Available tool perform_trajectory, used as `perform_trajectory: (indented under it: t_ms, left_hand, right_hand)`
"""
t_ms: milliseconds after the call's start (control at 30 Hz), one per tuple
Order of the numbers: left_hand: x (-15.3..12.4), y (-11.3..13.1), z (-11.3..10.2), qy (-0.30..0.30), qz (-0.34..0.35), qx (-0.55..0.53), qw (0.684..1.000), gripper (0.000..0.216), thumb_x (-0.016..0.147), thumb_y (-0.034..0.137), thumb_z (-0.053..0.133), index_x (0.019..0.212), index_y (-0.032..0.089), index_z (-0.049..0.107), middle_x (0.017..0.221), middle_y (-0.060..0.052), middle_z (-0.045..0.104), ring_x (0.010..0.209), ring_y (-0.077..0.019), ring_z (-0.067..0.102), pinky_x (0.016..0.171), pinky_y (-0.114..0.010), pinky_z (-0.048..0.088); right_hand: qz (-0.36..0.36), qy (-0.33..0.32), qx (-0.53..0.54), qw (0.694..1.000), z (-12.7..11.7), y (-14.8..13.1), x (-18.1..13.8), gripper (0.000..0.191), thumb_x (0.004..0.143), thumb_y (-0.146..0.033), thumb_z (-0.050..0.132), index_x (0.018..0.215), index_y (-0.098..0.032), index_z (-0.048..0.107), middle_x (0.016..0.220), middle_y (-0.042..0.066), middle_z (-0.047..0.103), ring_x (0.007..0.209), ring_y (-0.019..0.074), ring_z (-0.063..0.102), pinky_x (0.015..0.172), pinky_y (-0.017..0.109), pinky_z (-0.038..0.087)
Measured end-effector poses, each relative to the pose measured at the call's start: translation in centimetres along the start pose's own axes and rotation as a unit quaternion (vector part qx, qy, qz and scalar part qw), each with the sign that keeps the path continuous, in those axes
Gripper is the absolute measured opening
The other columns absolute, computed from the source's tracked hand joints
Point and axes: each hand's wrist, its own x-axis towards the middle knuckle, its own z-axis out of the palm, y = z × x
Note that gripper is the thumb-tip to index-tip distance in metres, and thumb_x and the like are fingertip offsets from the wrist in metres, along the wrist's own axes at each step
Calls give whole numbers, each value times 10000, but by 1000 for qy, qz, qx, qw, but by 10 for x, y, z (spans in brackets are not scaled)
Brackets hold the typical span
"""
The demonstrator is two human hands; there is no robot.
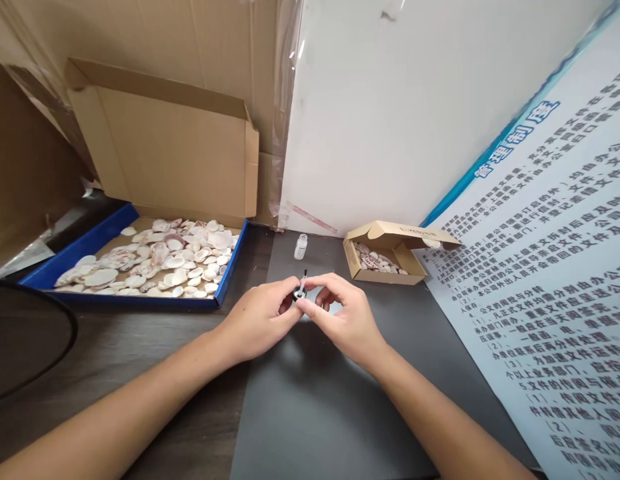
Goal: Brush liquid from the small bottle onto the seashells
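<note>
Both my hands meet over the dark mat, holding between them a black brush cap (300, 293), its thin brush pointing upward. Thumb and fingers of my left hand (260, 317) close on the cap's left side. From the right, my right hand (343, 317) pinches it between thumb and forefinger. My fingers cover part of the cap. Just beyond them an uncapped small glass bottle (301, 247) with a white label stands upright on the mat.
On the left lies an open blue-sided cardboard box (135, 301) of pale seashells (185, 257). A smaller open carton (390, 275) with shells stands at the right. A printed poster (550, 267) leans along the right side, and a black cable (70, 333) loops at the left edge.
</note>
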Motion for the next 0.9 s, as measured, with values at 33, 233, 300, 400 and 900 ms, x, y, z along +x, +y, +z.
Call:
perform_trajectory:
  t_ms: [33, 233, 300, 400, 900]
  left_hand:
    - [0, 0, 0, -1, -5, 7, 1000, 212, 925, 332, 460, 748, 221, 421, 655, 47, 490, 604, -149, 462, 562, -271, 287]
    - [0, 5, 2, -16, -20, 9, 1000, 188, 926, 316, 437, 762, 228, 410, 678, 34, 517, 619, -164, 493, 563, -276, 296]
    - [-1, 7, 3, -18, -19, 6, 1000, 191, 926, 317, 431, 759, 229, 400, 678, 33, 512, 614, -163, 484, 563, -279, 295]
    - [-1, 8, 4, -23, -14, -18, 999, 176, 917, 305, 416, 759, 229, 395, 687, 33, 497, 623, -161, 458, 577, -284, 300]
    - [10, -13, -9, -79, -57, -291, 952, 312, 641, 203, 363, 780, 182, 642, 661, -31, 471, 670, -205, 444, 633, -343, 389]
  right_hand:
    - [11, 3, 0, 1000, 0, 1, 1, 129, 836, -276, 704, 942, -204, 713, 888, 37, 712, 646, 140, 600, 611, 274, 515]
    - [-9, 19, -49, 999, 2, 4, 2, 94, 810, -266, 693, 880, -208, 713, 778, 20, 726, 606, 146, 617, 606, 271, 538]
    - [-13, 23, -61, 998, 2, 3, 3, 89, 794, -260, 681, 864, -210, 706, 740, 12, 713, 589, 144, 613, 599, 269, 541]
    - [11, 17, -56, 998, -1, 2, 5, 83, 767, -243, 656, 837, -211, 686, 690, -1, 689, 579, 145, 615, 598, 267, 538]
    - [98, -48, 32, 994, -26, 39, 1, 151, 829, -335, 598, 873, -192, 613, 714, 5, 608, 643, 147, 569, 608, 265, 490]
